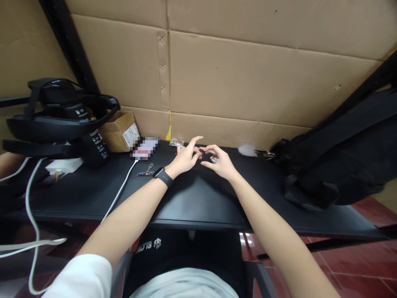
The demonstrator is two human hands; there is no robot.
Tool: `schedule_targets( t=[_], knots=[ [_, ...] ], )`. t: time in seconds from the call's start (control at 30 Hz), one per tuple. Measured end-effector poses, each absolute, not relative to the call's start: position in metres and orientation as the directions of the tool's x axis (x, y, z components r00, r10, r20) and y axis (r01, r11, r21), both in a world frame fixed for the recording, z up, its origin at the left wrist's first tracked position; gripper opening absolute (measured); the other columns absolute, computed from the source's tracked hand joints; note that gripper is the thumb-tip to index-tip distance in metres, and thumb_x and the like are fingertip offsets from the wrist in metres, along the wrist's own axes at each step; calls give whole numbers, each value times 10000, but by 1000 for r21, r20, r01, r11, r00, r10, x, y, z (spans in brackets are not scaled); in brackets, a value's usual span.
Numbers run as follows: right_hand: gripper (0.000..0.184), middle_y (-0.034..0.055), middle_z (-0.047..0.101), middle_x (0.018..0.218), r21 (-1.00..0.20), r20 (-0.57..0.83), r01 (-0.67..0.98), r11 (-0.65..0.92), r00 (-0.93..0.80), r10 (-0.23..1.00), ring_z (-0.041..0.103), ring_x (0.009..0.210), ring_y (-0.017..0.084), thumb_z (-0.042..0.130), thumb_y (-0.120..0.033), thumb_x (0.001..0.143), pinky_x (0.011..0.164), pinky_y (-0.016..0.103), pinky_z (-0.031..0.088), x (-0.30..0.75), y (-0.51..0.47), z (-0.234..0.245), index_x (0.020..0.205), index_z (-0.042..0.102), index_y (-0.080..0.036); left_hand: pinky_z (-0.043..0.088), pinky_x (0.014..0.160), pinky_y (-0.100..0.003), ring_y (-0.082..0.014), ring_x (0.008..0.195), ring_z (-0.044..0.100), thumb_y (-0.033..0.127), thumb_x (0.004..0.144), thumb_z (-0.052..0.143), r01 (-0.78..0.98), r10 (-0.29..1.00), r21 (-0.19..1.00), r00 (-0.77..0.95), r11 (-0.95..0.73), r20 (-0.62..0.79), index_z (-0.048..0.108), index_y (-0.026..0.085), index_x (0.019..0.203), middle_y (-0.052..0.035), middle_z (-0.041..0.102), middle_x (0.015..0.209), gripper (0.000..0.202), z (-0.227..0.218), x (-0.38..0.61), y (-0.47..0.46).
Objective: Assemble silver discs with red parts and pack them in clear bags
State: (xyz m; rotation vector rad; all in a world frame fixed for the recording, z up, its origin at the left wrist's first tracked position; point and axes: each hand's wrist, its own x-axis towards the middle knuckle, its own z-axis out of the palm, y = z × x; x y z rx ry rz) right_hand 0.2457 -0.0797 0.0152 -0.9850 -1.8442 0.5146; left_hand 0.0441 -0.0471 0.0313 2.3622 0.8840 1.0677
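Note:
Above the middle of the black desk [201, 203], my two hands meet near the cardboard wall. My left hand [186, 159], with a dark watch [163, 177] on its wrist, has thumb and fingertips drawn together while its index finger stretches up. Facing it, my right hand [221, 163] curls its thumb and fingers inward. A tiny thin item [201, 154] shows between the fingertips, too small to name. Under the right fingers a small silvery round thing [214, 159] is partly visible. Behind the left hand lies a small clear plastic bag [176, 142].
At left are a black headset [58, 124], a cardboard box [119, 132], a phone [145, 148] on a white cable [120, 188] and a keychain [145, 173]. White crumpled plastic [247, 150], some keys [269, 154] and a black bag [344, 153] sit at right.

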Motion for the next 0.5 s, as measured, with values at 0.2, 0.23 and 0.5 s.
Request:
schedule_targets(
  t=[0.2, 0.23, 0.5],
  knots=[
    [431, 86, 733, 1305, -697, 543, 424, 579, -217, 812, 707, 1148, 288, 824, -432, 771, 858, 394, 518, 245, -80, 16, 1093, 585, -274, 337, 1103, -413, -181, 1163, 696, 116, 915, 504, 399, 684, 561, 507, -725, 524, 339, 262, 1502, 36, 781, 917, 627, 33, 46, -51],
    [429, 85, 735, 1301, -695, 541, 428, 578, -219, 812, 708, 1145, 288, 824, -434, 772, 857, 393, 519, 245, -81, 15, 1092, 588, -273, 332, 1097, -415, -183, 1151, 699, 112, 912, 498, 410, 684, 551, 509, -727, 523, 344, 263, 1496, 39, 778, 918, 622, 34, 46, -52],
    [313, 67, 763, 1181, -732, 480, 448, 514, -197, 855, 717, 1051, 261, 719, -516, 870, 822, 372, 533, 246, -75, 12, 1014, 661, -244, 296, 1010, -413, -214, 1135, 678, 132, 908, 534, 524, 675, 434, 478, -733, 562, 370, 275, 1497, 1, 773, 1004, 627, 30, 46, -53]
  ],
)
